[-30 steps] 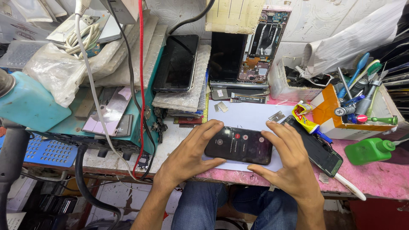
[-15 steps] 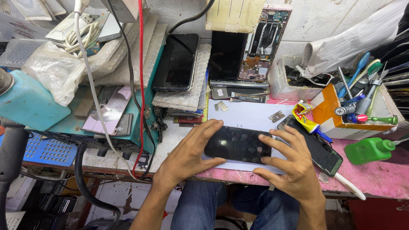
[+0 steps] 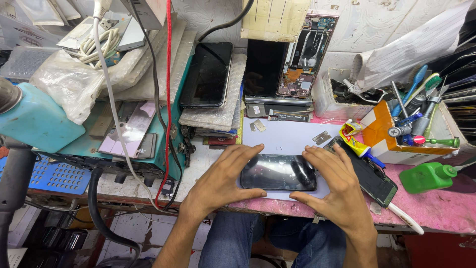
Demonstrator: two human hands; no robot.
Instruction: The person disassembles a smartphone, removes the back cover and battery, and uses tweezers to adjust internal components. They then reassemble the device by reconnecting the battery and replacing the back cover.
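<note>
A black smartphone [image 3: 277, 172] lies flat, glossy screen up, on a white sheet [image 3: 287, 136] near the bench's front edge. My left hand [image 3: 223, 178] grips its left end, thumb under the near edge and fingers along the far edge. My right hand [image 3: 337, 191] holds the right end the same way, fingers spread over the top corner. Both forearms come up from below the bench edge.
A second dark phone [image 3: 369, 173] lies just right of my right hand on the pink mat [image 3: 436, 208]. Beyond are a green bottle [image 3: 426, 177], an orange tool box [image 3: 391, 134], an opened phone [image 3: 305, 54] leaning on the wall, a black phone on bubble wrap [image 3: 207, 74], and red and white cables [image 3: 167, 99].
The phone has been turned over: its back with camera lenses faced up a second ago, and the glossy screen faces up now. Both hands stayed on its ends.
</note>
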